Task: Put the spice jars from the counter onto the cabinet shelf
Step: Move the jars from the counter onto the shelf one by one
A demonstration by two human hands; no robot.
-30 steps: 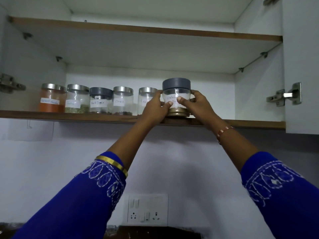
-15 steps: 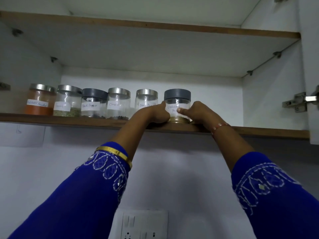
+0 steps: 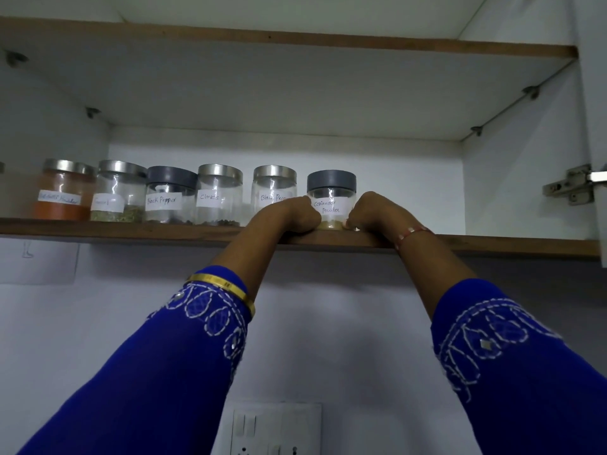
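Both my arms are up at the brown wood-edged cabinet shelf (image 3: 131, 228), wrists resting on its front lip. The clear glass jar w/ grey plastic lid & white handwritten "Coriander Powder" label (image 3: 331, 200) stands upright on the shelf, last on the right of the row, w/ a thin layer of tan powder at the bottom. My left hand (image 3: 289, 215) is curled against the jar's left side, knuckles toward me, thumb tip up by the label's edge; my right hand (image 3: 372, 211) is curled against its right side, fingertips (image 3: 348, 223) down at the base. Both touch the glass, but how tightly I'm gripping I can't tell, since the fingers behind the jar are hidden. Just beside on the left, partly behind my left hand, is a clear jar w/ steel lid, label reading "Black Pep…" (image 3: 274, 195). Then leftward in a line, all upright & near each other: clear steel-lidded jar marked "Cloves" (image 3: 219, 197), grey-lidded jar marked "Black Pepper" (image 3: 170, 197), steel-lidded jar w/ green-ish dried bits at the bottom (image 3: 120, 193), label too blurry to read, & steel-lidded jar half full of orange-red powder (image 3: 65, 192). Blue embroidered sleeves (image 3: 184, 356) on both arms; gold bangle (image 3: 226, 289) on left forearm, thin red-pink bracelet (image 3: 412, 233) on right wrist. Metal door hinge (image 3: 570, 188) at far right; white wall switch plate (image 3: 272, 430) low centre.
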